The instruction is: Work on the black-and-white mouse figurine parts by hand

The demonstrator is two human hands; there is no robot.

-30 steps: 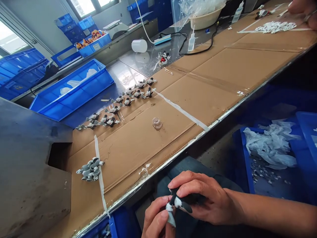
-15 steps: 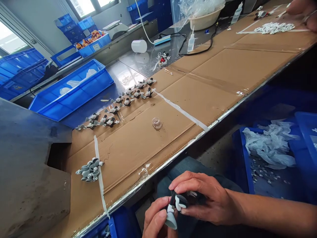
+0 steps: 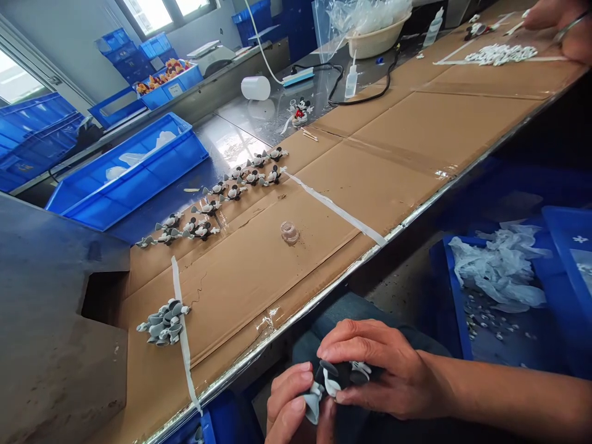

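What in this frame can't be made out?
- Toy figure, head view: mostly covered by the right hand and left hand; how its parts meet is hidden.
- Left hand: cut off by the bottom edge.
- Small white pieces, far right on the cardboard: too small to identify.
- Another person's hand: cut off at the top right corner.

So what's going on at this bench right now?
A person is seated below the edge of a cardboard-covered table, with both hands over their lap. The right hand and left hand together hold a small black-and-white figurine with a grey piece at its end. Rows of similar figurines lie on the cardboard, next to a heap of grey parts and a small clear pot.
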